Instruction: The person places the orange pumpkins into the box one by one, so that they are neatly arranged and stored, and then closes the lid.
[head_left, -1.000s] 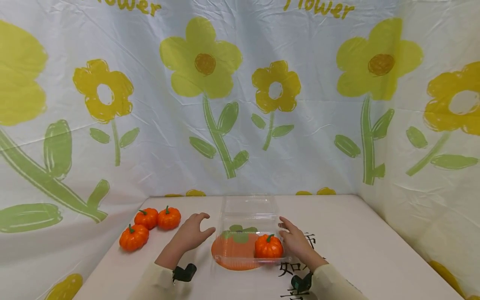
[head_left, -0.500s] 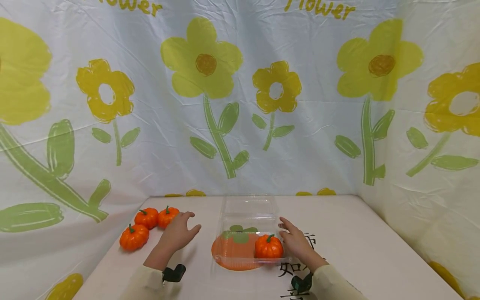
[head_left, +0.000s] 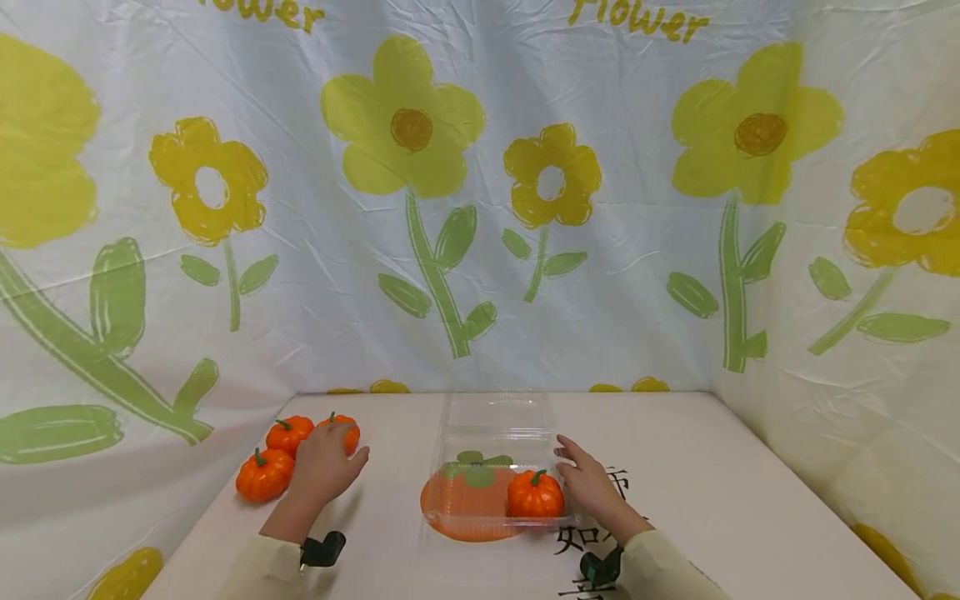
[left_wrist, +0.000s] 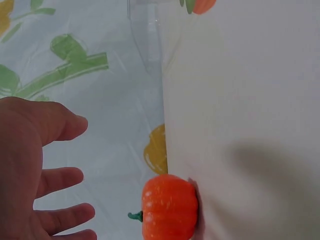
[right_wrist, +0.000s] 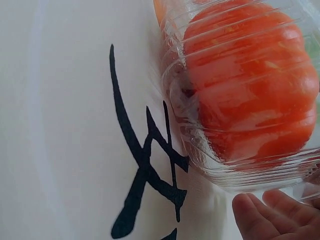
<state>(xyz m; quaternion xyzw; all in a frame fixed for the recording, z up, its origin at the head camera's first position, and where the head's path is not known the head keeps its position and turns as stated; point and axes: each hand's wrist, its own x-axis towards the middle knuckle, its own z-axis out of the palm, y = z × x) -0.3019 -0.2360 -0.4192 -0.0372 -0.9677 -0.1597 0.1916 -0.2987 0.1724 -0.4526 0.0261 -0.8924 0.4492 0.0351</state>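
My left hand [head_left: 322, 467] hovers by the rightmost loose orange toy pumpkin [head_left: 348, 435], partly covering it; its fingers are spread with a gap to that pumpkin [left_wrist: 170, 207] in the left wrist view. Two more pumpkins, one at the back [head_left: 288, 434] and one in front [head_left: 264, 477], sit just left of the hand. A clear plastic clamshell box [head_left: 450, 521] stands with its lid [head_left: 498, 410] raised at the back. Another pumpkin [head_left: 536, 496] lies in the box's right half. Beside the box's right wall rests my right hand [head_left: 596, 492], fingertips [right_wrist: 245, 202] at the plastic; contact is unclear.
The white tabletop [head_left: 712, 500] bears a printed orange fruit [head_left: 468, 508], seen through the box, and black characters [head_left: 573, 540] near the right hand. A flower-printed curtain [head_left: 622, 292] encloses the table at the back and sides.
My left hand has moved left, away from the box and to the rightmost loose pumpkin. The right hand stays at the box, and the pumpkins have not moved.
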